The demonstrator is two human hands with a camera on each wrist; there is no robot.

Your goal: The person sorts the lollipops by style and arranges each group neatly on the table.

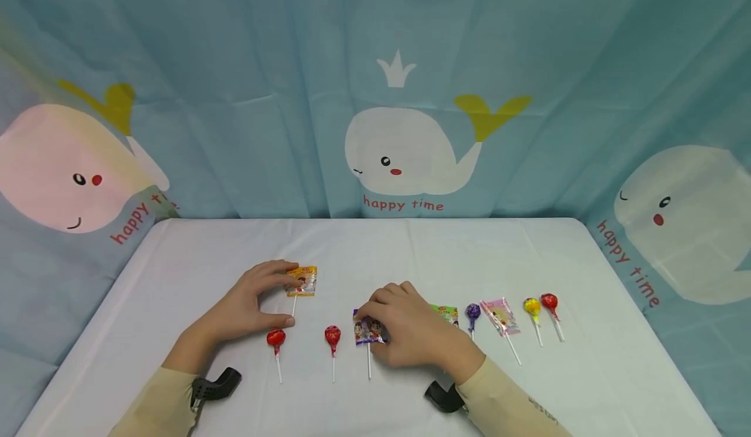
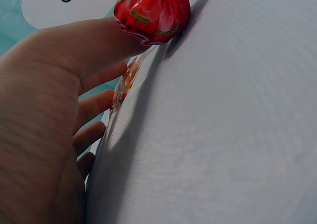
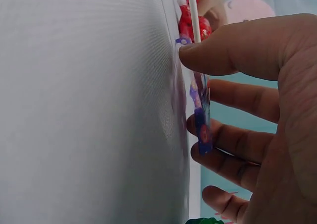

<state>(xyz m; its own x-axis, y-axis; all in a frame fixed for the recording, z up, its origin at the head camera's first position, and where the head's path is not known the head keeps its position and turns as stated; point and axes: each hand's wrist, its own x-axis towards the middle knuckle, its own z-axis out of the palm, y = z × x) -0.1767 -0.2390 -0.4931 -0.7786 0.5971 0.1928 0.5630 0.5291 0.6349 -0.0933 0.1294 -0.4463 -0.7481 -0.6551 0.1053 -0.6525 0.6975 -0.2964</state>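
My left hand (image 1: 255,300) rests its fingers over a lollipop in an orange square wrapper (image 1: 305,284). Its thumb lies apart from the wrapper, close to the white stick. Just below that thumb lies a red lollipop (image 1: 276,338), large in the left wrist view (image 2: 153,13). With thumb and fingers, my right hand (image 1: 413,329) pinches a lollipop in a purple square wrapper (image 1: 368,332), its stick pointing toward me. The right wrist view shows this wrapper (image 3: 203,130) edge-on between thumb and fingers. Another red lollipop (image 1: 332,337) lies between the hands.
Behind my right hand, a green-wrapped lollipop (image 1: 448,313) is partly hidden. Further right lie a purple lollipop (image 1: 472,312), a pink-wrapped one (image 1: 500,315), a yellow one (image 1: 532,306) and a red one (image 1: 549,301). All lie on a white-covered table (image 1: 193,261) before a blue whale-print curtain (image 1: 281,150).
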